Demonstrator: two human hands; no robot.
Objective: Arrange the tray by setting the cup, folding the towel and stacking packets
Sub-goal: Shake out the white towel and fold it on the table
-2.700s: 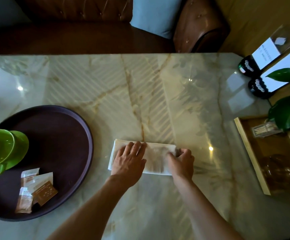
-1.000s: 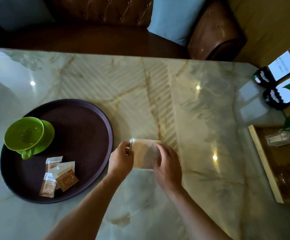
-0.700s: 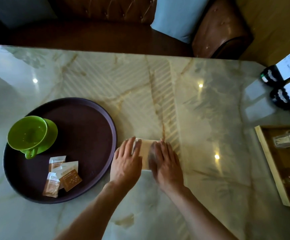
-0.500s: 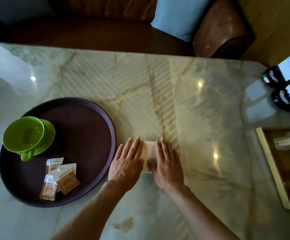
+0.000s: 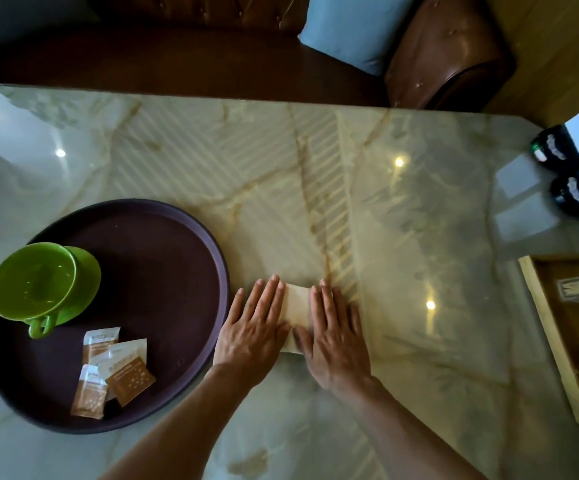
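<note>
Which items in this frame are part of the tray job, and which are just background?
Job: towel under left hand and right hand; cup; packets; tray.
Background: wooden box, two card stands, cushion.

Towel point(image 5: 296, 308): mostly covered by left hand point(image 5: 251, 336) and right hand point(image 5: 333, 341); only a strip shows between the fingers point(image 5: 270, 299). Fold count cannot be told. Packets point(image 5: 114, 370), left of the fingers: print too small to read. Wooden box point(image 5: 554, 341), far right: cut off by the frame edge, contents blurred.
</note>
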